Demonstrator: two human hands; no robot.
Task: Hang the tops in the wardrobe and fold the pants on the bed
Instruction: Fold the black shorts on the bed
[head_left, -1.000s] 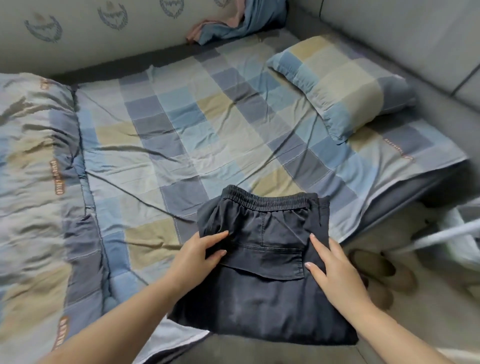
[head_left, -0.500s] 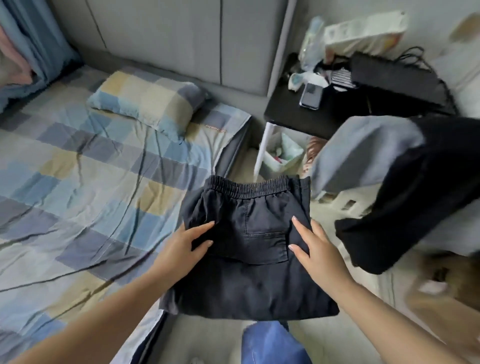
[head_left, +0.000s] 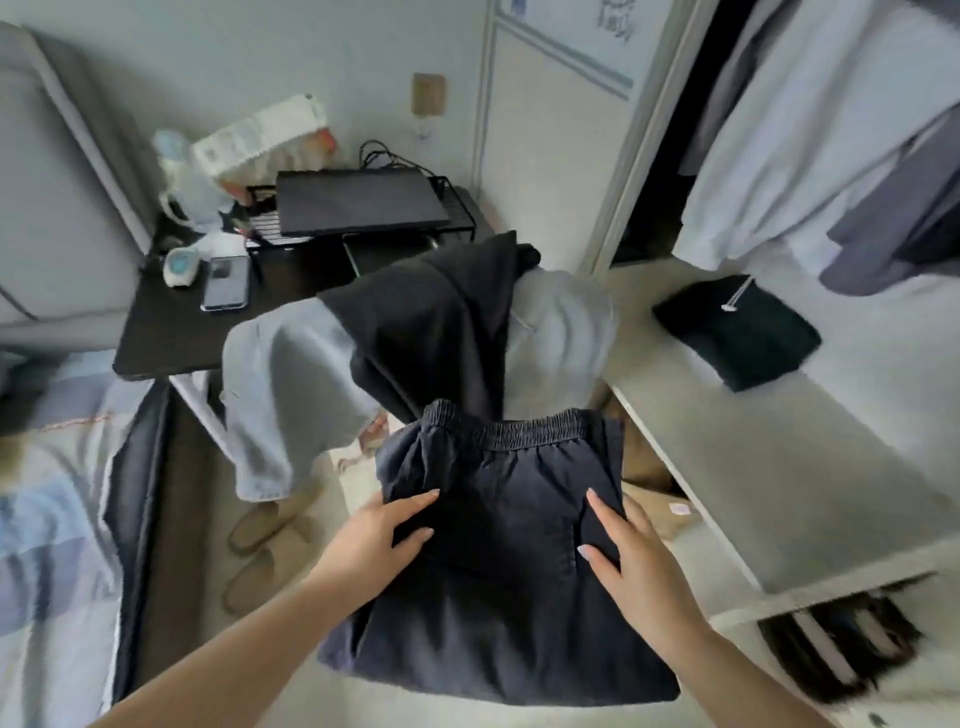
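I carry the folded dark pants (head_left: 498, 545), left hand (head_left: 374, 540) and right hand (head_left: 628, 556) gripping their sides, near the wardrobe shelf (head_left: 769, 467); clothes draped beyond (head_left: 415, 332) remain unsorted.

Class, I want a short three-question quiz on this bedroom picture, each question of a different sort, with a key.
1. True or false: the folded dark pants lie flat on the bed.
2. What lies on the wardrobe shelf? A) a folded dark garment B) a pillow C) slippers
3. Fill in: the phone lies on the black ____.

Key: 1 false, the left hand and right hand carry them off the bed. 2 A. 3 table.
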